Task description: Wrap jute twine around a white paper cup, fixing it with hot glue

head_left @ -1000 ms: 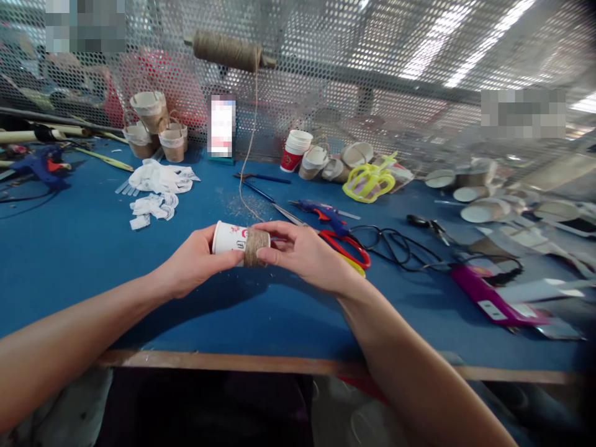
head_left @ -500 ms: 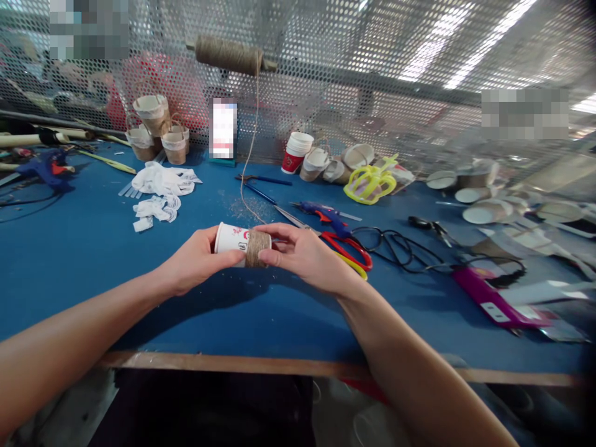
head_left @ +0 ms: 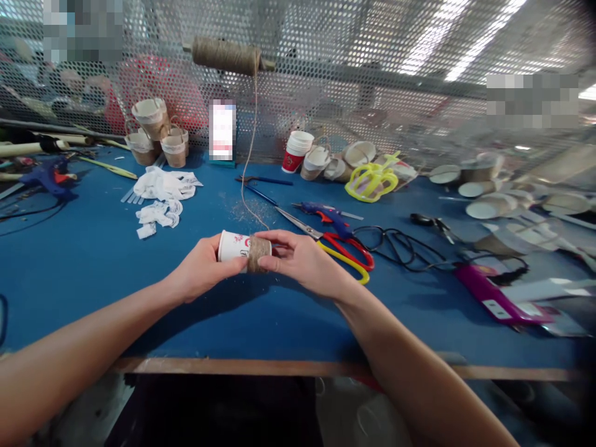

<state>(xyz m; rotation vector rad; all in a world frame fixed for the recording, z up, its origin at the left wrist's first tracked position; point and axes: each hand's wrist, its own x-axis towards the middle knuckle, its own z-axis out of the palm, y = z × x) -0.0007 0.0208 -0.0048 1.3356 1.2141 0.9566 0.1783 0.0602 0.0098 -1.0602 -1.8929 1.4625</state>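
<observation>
Cup (head_left: 233, 246): we find it on its side over the table (head_left: 223, 338), between front and back edges; it lies between both hands;
Left hand (head_left: 200, 272): clamped on the cup's left end, thumb on the near side; we cannot see the fingertips behind;
Right hand (head_left: 310, 264): thumb and forefinger clamped across the twine band (head_left: 259, 256) at the other end;
Twine strand (head_left: 255, 124): we trace it from the spool (head_left: 226, 56), beyond the table's back edge, to the right fingers.

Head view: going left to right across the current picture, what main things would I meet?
Far-left blue glue gun → heap of white trim → twine-wrapped paper cup → stacked red-and-white paper cups → yellow crown-shaped item → purple box.
</observation>
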